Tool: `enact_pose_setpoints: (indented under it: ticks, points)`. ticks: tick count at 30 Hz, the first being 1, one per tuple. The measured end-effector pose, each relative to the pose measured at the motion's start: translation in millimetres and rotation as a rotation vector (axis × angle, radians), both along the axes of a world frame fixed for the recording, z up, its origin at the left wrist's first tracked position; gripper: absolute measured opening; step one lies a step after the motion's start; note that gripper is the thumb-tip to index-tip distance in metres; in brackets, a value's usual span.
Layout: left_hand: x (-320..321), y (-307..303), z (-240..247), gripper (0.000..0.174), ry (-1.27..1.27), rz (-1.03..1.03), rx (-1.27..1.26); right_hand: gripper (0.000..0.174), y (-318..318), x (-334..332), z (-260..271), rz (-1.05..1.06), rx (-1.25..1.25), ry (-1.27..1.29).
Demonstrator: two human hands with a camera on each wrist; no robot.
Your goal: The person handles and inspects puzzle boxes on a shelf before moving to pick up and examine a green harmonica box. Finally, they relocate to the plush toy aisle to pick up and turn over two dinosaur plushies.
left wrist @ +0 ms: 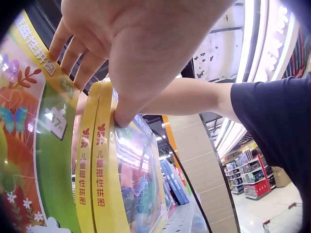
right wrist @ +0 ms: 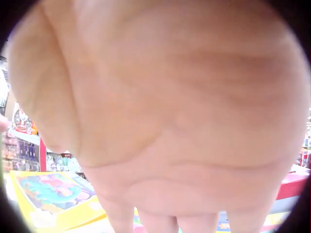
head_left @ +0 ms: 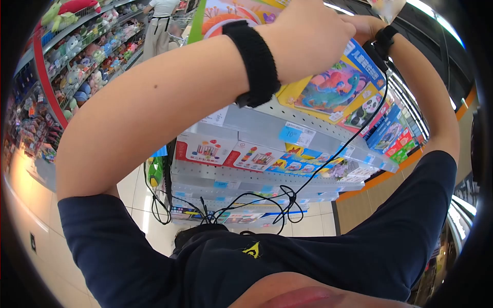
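Note:
Two yellow children's magnetic puzzle boxes point(left wrist: 99, 160) stand side by side, spines toward the left wrist camera. My left hand point(head_left: 310, 43) grips them from above, its thumb point(left wrist: 125, 109) on the front of the nearer one and its fingers spread over the far side. Left of them stands a larger green-edged puzzle box point(left wrist: 58, 145), its edge right at those fingertips. In the head view my right hand point(head_left: 363, 26) is partly hidden behind the left. The right wrist view shows its palm point(right wrist: 165, 126) with straight fingers pointing down, beside a yellow dinosaur-picture box point(right wrist: 53, 194).
Blue boxes point(head_left: 386, 134) line the same shelf to the right. Below, white and red toy boxes point(head_left: 208, 149) fill another shelf. Black cables point(head_left: 287, 197) hang before me. Plush-toy shelves point(head_left: 84, 69) and a person point(head_left: 158, 25) are at the far left.

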State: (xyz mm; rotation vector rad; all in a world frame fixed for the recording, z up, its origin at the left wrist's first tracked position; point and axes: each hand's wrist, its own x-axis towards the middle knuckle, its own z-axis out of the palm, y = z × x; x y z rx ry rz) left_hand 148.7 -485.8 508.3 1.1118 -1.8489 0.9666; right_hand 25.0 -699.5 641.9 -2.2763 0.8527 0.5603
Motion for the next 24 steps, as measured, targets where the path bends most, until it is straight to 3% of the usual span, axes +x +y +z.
enact_pose_setpoints:
  ticks: [11,17,19,22,24]
  points:
    - [7.9,8.5,-10.3,0.022,-0.028,0.082,-0.046,0.072,-14.0,10.8,-9.5,-0.178,-0.036,0.158]
    - [9.2,7.3,-7.7,0.025,-0.032,0.094,-0.085,0.067,-17.4,9.2,-9.8,-0.202,-0.04,0.151]
    - [9.6,13.3,-10.5,0.028,-0.048,0.092,0.055,0.066,-19.0,3.9,-12.3,-0.208,-0.045,0.139]
    - [10.0,10.0,-14.7,0.028,-0.066,0.15,-0.089,0.063,-19.2,-1.4,-11.8,-0.206,-0.059,0.103]
    - [10.1,4.1,-11.3,0.028,-0.049,0.154,-0.004,0.061,-19.0,-4.6,-9.7,-0.201,-0.071,0.073]
